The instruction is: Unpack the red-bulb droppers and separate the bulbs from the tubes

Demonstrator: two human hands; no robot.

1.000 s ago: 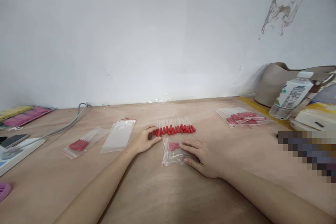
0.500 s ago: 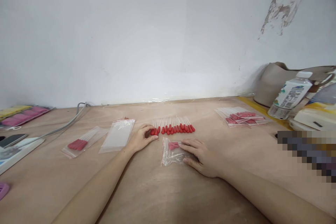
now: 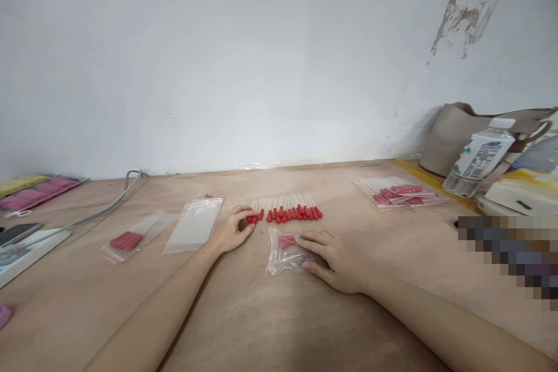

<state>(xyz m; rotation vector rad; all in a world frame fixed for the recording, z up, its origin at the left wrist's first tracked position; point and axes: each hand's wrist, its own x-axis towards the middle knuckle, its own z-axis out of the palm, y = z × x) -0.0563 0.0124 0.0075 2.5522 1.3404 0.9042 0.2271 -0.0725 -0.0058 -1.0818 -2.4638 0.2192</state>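
A row of slim droppers with red bulbs and clear stems (image 3: 290, 214) lies in front of me, bulbs toward me. At its left end is my left hand (image 3: 233, 229), its curved fingers touching a few bulbs and its thumb spread apart below them. My right hand (image 3: 326, 258) rests open over a clear zip bag (image 3: 283, 261), fingers stretched out and apart. Inside that bag, pinkish-red bulbs show near its upper edge; the hand covers its right side. Left of my left hand lies a flat whitish zip bag or stack of bags (image 3: 194, 225).
A bag of red-bulbed droppers (image 3: 126, 240) lies at left, near a grey cable (image 3: 102, 212) and a phone (image 3: 20, 233). More filled bags (image 3: 399, 194) are piled at right. Behind stand a plastic bottle (image 3: 479, 157) and a grey-beige bag (image 3: 440, 142).
My left hand's thumb has drawn back slightly to the left, away from the bulbs. My right hand stays on the zip bag. The whole view has shifted a little.
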